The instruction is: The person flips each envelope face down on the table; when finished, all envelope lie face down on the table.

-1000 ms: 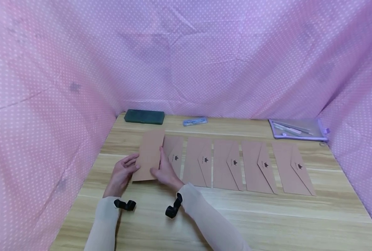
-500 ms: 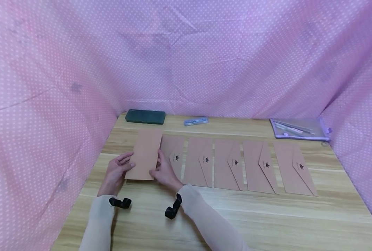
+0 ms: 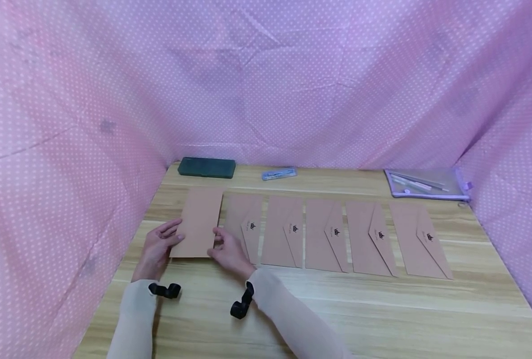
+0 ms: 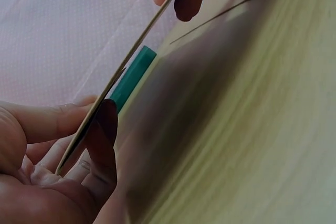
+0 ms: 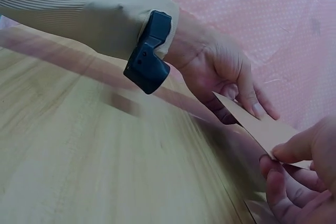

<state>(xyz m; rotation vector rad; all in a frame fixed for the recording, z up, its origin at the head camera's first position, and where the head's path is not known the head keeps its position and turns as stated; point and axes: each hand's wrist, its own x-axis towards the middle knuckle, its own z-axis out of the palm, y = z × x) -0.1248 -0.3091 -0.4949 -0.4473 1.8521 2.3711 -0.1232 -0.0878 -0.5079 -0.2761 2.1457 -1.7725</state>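
In the head view, a plain brown paper envelope (image 3: 198, 224) lies between my hands at the left end of a row of envelopes. My left hand (image 3: 155, 248) pinches its left edge, thumb on top and fingers beneath. At the lower right edge, my right hand (image 3: 231, 253) pinches it between thumb and fingers. The left wrist view shows the envelope (image 4: 137, 43) edge-on, raised over the wood with a shadow below. Beside it lies the nearest flat envelope (image 3: 236, 219), flap side up with a black crown print; my right hand partly overlaps it.
Several more crown-printed envelopes (image 3: 281, 232) continue the row to the right. Along the back of the wooden table (image 3: 337, 314) are a dark green case (image 3: 206, 167), a small blue case (image 3: 279, 173) and a purple-edged zip pouch (image 3: 427, 184) with pens. Pink dotted cloth (image 3: 266, 89) surrounds the table.
Both hands have carried the envelope leftward, off the first envelope of the row, which now shows more fully. The held envelope appears lower and flatter. The other envelopes have stayed put.
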